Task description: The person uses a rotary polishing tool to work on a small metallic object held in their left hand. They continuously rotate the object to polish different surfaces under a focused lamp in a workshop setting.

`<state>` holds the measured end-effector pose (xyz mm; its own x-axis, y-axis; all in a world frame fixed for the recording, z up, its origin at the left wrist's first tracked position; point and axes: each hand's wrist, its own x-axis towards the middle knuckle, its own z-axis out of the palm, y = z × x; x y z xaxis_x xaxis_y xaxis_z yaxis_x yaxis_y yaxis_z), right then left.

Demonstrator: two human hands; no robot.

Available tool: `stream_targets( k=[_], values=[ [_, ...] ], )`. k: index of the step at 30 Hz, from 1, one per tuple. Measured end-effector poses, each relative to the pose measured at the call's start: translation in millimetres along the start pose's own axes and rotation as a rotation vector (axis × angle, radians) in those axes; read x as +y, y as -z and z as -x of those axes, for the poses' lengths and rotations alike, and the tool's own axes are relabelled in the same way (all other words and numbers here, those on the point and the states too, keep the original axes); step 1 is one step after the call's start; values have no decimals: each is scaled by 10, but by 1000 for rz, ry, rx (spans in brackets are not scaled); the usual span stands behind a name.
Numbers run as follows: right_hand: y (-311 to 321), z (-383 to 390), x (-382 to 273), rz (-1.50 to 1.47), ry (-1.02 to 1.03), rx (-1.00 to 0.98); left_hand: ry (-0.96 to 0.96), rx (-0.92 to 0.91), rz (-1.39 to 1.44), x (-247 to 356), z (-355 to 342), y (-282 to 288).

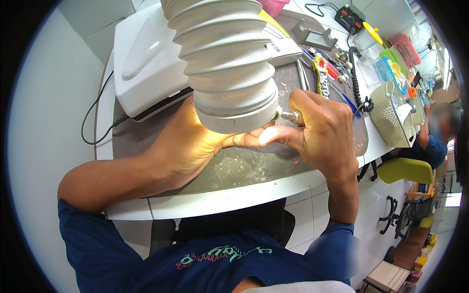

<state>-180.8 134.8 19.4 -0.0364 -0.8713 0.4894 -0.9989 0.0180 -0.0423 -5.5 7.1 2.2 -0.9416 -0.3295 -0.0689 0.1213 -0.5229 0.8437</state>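
Note:
My right hand (328,134) is closed around a metal rotary handpiece (292,116), whose silver nose points left toward the mouth of a white corrugated suction hose (234,73). The hose hangs down over the work and hides most of what lies between my hands. My left hand (188,141) reaches in from the left beneath the hose mouth, lit by a yellowish glow. Its fingers are bent and partly covered; whatever they grip cannot be made out. Fingertips of both hands meet just below the hose rim.
A dark, dusty mat (234,168) covers the white bench. At left stands a white machine (146,63) with a black cable. Brushes, burs and a yellow tube (321,73) lie right, near a woven basket (393,117) and black control box (349,19). Another person (432,141) sits far right.

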Motion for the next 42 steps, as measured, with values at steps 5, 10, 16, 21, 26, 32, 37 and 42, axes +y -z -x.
stream_targets(
  k=[5, 10, 16, 21, 26, 32, 37, 42],
  values=[
    [-10, -6, 8, 3, 17, 21, -13, -2, -8, 3, 1, 15],
    [23, -12, -13, 10, 4, -2, 36, 13, 4, 2, -3, 56],
    [0, 18, 28, -14, -56, 14, 15, 11, 94, 27, -5, 30],
    [-12, 23, 36, -15, -28, 37, -2, -34, 131, 21, -8, 41],
    [4, 4, 15, 8, 1, 26, -53, -60, 54, 1, -4, 32],
    [17, -15, -24, 24, 25, 49, 8, 11, -98, -16, -3, 60],
    [-11, -3, 11, 21, 24, 67, -37, 33, -159, -8, -9, 3],
    [-6, -15, -10, 28, 37, 67, -18, 31, -67, -27, 1, 40]
  ],
)
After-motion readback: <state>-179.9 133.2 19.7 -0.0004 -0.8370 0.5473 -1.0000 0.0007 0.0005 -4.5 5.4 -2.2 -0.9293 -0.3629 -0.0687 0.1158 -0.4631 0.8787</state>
